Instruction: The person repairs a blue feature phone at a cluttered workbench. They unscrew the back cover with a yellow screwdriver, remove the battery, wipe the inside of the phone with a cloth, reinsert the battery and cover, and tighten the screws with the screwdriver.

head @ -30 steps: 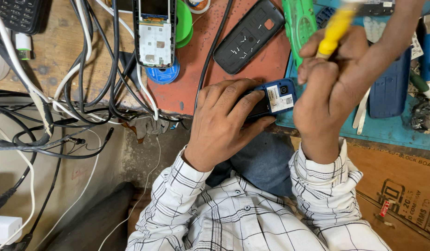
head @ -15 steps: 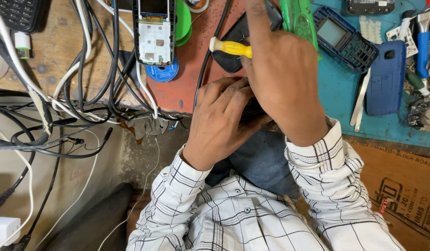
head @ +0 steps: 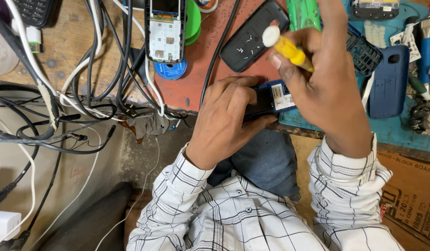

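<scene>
My left hand (head: 224, 121) grips a small blue phone (head: 271, 98) with its back open, at the near edge of the workbench. My right hand (head: 326, 83) hovers over the phone's right end and holds a screwdriver with a yellow handle and white cap (head: 285, 45), the cap pointing up and left. The screwdriver's tip is hidden behind my fingers. Both sleeves are white with a dark check.
A black phone back cover (head: 252, 39) lies on the red mat (head: 187, 90). An opened phone frame (head: 165, 30) stands further left beside a green tape roll (head: 193, 21). A dark blue cover (head: 387, 81) rests on the teal mat. Tangled cables (head: 85, 88) hang at left.
My right hand has swung from above the phone to its right side, and the yellow screwdriver now points up-left. The left hand keeps its hold on the blue phone.
</scene>
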Action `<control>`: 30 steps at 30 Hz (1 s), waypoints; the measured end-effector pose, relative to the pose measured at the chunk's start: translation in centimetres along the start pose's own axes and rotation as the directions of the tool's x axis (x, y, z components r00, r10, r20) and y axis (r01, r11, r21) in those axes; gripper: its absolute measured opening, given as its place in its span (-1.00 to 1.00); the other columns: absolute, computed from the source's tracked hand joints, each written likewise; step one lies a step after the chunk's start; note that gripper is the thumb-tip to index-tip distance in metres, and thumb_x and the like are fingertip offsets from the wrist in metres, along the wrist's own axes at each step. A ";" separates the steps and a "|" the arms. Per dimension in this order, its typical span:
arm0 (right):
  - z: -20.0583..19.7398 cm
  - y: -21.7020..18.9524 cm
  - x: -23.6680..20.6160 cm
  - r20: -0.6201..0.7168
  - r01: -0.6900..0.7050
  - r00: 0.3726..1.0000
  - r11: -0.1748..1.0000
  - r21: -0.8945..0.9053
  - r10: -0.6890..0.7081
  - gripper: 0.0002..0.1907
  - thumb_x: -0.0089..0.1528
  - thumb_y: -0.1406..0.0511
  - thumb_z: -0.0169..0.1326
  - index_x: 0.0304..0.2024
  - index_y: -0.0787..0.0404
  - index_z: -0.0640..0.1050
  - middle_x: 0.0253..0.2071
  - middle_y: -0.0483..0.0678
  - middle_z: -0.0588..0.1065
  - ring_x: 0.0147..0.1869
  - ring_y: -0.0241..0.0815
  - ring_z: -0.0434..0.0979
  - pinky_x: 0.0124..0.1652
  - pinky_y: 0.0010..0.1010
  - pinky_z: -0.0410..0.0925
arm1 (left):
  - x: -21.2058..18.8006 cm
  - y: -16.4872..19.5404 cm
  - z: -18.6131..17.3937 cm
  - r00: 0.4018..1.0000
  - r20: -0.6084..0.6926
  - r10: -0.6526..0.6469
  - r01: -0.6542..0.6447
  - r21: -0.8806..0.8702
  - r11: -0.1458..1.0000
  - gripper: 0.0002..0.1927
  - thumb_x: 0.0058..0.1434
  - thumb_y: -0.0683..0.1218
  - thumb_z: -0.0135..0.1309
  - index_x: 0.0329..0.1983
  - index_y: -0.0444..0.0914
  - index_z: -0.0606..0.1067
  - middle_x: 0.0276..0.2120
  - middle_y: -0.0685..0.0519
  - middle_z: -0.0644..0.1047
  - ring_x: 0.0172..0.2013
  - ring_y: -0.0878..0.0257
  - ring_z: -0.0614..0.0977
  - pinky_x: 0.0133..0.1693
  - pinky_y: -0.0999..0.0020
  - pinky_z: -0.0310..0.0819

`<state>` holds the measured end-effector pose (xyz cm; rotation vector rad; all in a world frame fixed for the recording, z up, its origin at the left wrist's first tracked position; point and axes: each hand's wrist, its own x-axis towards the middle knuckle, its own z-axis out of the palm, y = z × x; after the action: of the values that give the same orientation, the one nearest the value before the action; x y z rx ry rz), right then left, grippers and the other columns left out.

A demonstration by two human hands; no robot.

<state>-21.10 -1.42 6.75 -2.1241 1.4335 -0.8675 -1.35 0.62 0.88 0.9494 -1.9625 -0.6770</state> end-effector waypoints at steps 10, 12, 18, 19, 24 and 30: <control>2.6 0.0 -2.1 0.056 -0.071 0.996 0.994 0.088 0.067 -0.12 0.33 0.61 0.10 0.53 0.16 -0.05 0.08 0.08 0.57 -0.03 -0.20 0.61 -0.10 -0.48 0.44 | -0.2 -0.2 0.5 0.998 -0.058 -0.004 0.001 -0.050 0.999 -0.30 0.09 -0.10 0.50 0.06 -0.31 0.23 0.15 -0.22 0.37 0.09 -0.15 0.51 0.09 0.02 0.45; 2.6 0.2 -2.2 0.059 -0.067 0.996 0.996 0.061 0.063 -0.12 0.34 0.60 0.13 0.53 0.16 -0.05 0.04 0.05 0.58 -0.10 -0.23 0.58 -0.13 -0.50 0.41 | -0.3 -0.3 0.5 0.998 -0.054 -0.014 0.011 -0.063 0.998 -0.32 0.12 -0.09 0.50 0.04 -0.29 0.22 0.13 -0.20 0.38 0.08 -0.13 0.52 0.08 0.05 0.46; 2.2 1.0 -2.8 0.075 -0.018 0.997 1.000 -0.001 0.018 -0.11 0.34 0.57 0.15 0.53 0.16 -0.07 0.03 0.04 0.59 -0.12 -0.22 0.58 -0.12 -0.50 0.41 | -0.4 -0.4 0.7 0.999 -0.046 -0.016 0.014 -0.035 0.999 -0.33 0.08 -0.07 0.50 0.01 -0.29 0.24 0.10 -0.19 0.42 0.04 -0.13 0.51 0.06 0.02 0.42; 2.2 1.1 -2.8 0.081 -0.012 0.997 1.000 0.001 0.012 -0.11 0.35 0.57 0.15 0.53 0.15 -0.07 0.03 0.04 0.59 -0.13 -0.23 0.59 -0.14 -0.50 0.41 | -0.4 -0.3 0.7 0.999 -0.047 -0.015 0.014 -0.035 0.999 -0.33 0.08 -0.07 0.50 0.01 -0.29 0.25 0.11 -0.20 0.42 0.04 -0.13 0.51 0.07 0.02 0.41; 1.5 1.2 -2.2 0.132 -0.040 0.990 0.999 -0.004 0.040 -0.04 0.28 0.54 0.19 0.56 0.17 -0.06 0.04 0.06 0.60 -0.20 -0.19 0.56 -0.19 -0.44 0.42 | -0.2 -0.3 0.7 0.998 -0.056 -0.010 0.008 -0.038 0.999 -0.35 0.07 -0.06 0.48 0.01 -0.30 0.27 0.10 -0.21 0.40 0.06 -0.17 0.50 0.08 0.00 0.42; 0.5 0.2 -1.9 0.064 -0.028 0.998 0.997 0.074 0.023 -0.28 0.25 0.52 0.12 0.41 0.24 0.15 0.00 0.07 0.56 0.00 -0.13 0.62 0.03 -0.35 0.47 | -0.2 -0.3 0.4 1.000 -0.026 -0.005 0.003 -0.062 0.998 -0.40 0.10 -0.09 0.46 -0.02 -0.28 0.27 0.10 -0.17 0.43 0.06 -0.15 0.50 0.09 -0.01 0.40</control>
<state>-21.40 0.24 5.76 -2.0554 1.3714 -0.8240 -1.51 0.66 0.34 0.9201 -1.9064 -0.7198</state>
